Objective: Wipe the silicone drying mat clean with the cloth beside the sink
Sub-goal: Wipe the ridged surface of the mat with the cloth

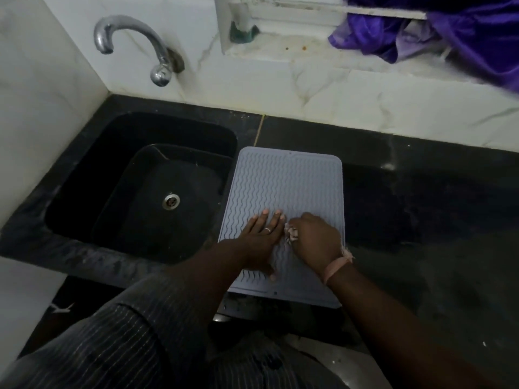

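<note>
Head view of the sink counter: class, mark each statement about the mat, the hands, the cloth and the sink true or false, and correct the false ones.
1. The left hand lies flat on the drying mat with straight fingers. True.
2. The right hand is bare and holds nothing. False: it grips a bunched pale cloth against the mat.
3. The mat lies inside the sink. False: it lies on the dark counter, just right of the sink.
4. The tap is mounted on the wall behind the sink. True.
5. Dishes stand on the far half of the mat. False: only its wavy ridges show there.
</note>
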`<state>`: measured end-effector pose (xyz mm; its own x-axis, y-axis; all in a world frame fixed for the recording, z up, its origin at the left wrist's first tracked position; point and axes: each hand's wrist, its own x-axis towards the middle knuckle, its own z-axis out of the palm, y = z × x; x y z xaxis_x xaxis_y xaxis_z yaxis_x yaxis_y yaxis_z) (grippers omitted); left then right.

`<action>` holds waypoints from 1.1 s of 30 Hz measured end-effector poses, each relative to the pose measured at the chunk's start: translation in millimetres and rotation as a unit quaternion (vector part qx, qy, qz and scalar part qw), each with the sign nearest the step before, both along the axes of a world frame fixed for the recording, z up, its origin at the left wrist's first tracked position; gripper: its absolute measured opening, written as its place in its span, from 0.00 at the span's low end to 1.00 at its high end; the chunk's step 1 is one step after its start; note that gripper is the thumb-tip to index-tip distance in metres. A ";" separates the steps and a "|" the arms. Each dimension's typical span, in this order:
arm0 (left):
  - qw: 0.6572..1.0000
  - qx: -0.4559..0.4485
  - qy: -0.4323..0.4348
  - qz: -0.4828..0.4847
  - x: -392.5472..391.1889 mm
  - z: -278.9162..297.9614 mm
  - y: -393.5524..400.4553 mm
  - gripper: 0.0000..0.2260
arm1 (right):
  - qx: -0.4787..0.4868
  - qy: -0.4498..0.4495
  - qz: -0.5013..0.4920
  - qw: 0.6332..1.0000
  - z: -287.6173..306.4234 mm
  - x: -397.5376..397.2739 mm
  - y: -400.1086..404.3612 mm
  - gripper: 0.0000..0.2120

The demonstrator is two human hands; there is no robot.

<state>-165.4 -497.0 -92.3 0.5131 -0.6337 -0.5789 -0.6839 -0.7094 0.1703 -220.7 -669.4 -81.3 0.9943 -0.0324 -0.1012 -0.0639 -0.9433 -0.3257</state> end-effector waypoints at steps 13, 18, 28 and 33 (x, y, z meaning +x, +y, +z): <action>0.998 -0.005 0.062 0.016 3.1 3.6 -1.4 0.56 | 0.006 0.091 0.007 0.996 5.5 -54.2 17.9 0.12; 0.997 -0.002 0.081 0.009 2.9 1.8 -1.8 0.56 | 0.011 0.129 -0.008 0.992 5.7 -81.0 29.2 0.11; 0.998 0.005 0.057 0.016 3.9 2.0 -2.9 0.58 | -0.005 0.032 -0.045 0.998 -7.8 -15.2 3.4 0.16; 0.998 0.025 0.049 0.021 2.8 3.0 -5.0 0.58 | 0.016 0.006 -0.019 1.000 -13.8 37.6 -20.5 0.12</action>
